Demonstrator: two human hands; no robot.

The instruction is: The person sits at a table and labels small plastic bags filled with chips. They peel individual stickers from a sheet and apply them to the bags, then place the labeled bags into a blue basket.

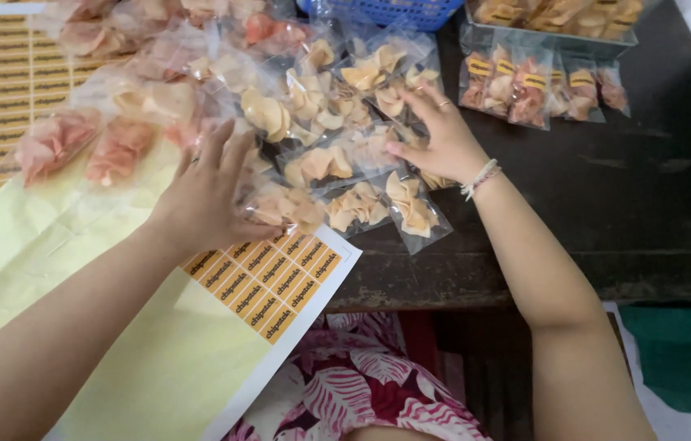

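My left hand [206, 189] lies flat, fingers spread, on a pile of clear bags of pale and pink chips [313, 163] at the table's middle. My right hand [435, 135], with a ring and a beaded bracelet, presses on bags a little farther right. Neither hand grips a bag. Under my left wrist lies a sticker sheet [268, 282] with orange labels on a yellow backing, most labels peeled off.
Labelled bags [537, 86] stand in a row at the back right beside a clear box of more [557, 16]. A blue basket [386, 10] sits at the back. Another label sheet [2, 90] lies far left. The dark wooden table [647, 188] ends near my lap.
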